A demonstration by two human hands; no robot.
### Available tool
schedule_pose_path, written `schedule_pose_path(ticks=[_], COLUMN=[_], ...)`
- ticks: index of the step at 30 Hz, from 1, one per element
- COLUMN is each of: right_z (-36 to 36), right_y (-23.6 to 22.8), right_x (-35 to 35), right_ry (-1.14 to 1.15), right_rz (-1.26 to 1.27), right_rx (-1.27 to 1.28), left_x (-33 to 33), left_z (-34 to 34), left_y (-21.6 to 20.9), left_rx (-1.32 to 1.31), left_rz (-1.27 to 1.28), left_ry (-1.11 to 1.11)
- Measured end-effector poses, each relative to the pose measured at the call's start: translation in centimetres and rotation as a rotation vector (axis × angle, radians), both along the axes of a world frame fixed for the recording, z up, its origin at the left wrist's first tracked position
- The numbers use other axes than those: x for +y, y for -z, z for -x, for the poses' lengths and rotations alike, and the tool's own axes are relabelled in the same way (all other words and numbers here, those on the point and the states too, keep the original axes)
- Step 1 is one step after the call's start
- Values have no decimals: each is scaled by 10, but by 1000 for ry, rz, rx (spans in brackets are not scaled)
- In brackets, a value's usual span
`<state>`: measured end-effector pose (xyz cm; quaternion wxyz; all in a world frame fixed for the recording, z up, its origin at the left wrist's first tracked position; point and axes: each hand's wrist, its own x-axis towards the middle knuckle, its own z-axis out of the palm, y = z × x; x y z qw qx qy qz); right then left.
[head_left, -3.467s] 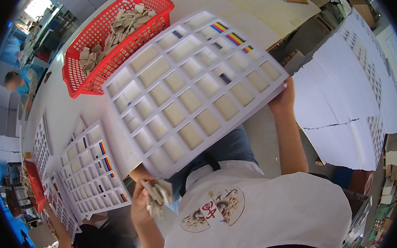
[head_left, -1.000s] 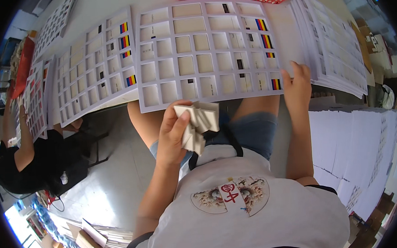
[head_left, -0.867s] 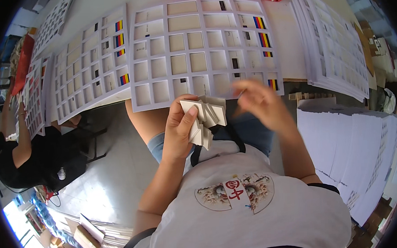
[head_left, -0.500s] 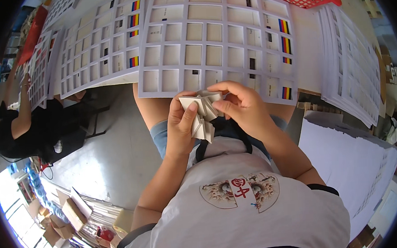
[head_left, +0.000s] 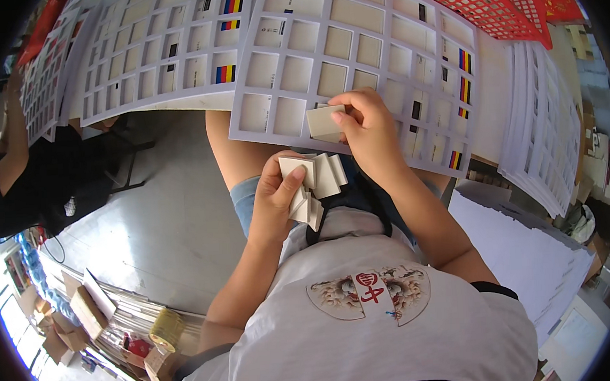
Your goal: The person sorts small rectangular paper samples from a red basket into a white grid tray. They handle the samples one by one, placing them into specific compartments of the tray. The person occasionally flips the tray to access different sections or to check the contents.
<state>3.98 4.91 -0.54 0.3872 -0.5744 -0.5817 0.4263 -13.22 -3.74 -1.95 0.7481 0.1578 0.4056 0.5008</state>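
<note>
My left hand [head_left: 279,195] grips a fanned bunch of small, flat, off-white square pieces [head_left: 326,176] in front of my waist, its thumb pressed on the top one. Between the thumb and fingers of my right hand [head_left: 373,132] is one flat beige square piece [head_left: 323,124]. That piece is over the near edge of a white grid sheet [head_left: 268,137]; whether it touches the sheet I cannot tell. Rectangular cells fill the sheet. Several in its middle have a beige filling like the piece, others look white, and colour-striped blocks run down its right side.
Another white grid sheet [head_left: 156,105] lies to the left on the table. A red mesh basket [head_left: 479,5] stands at the back right, beside a stack of white sheets [head_left: 535,127]. At far left, a person in black [head_left: 35,182] sits by more sheets.
My right hand has moved forward from the bunch to the sheet's edge, taking one square piece with it. My left hand keeps the others, now slightly lower.
</note>
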Motion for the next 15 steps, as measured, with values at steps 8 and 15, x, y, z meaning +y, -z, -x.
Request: schedule_pose_path(ticks=[8,15], right_z=[-4,-60], right_y=[-7,-17], right_x=[3,12], right_ry=[63,42], right_rz=[-166,2], right_rx=[-232,-31], left_x=[8,9], left_z=[1,3], left_y=[6,-6], left_rx=[2,22], left_rz=[-32,-67], left_ry=[28,114])
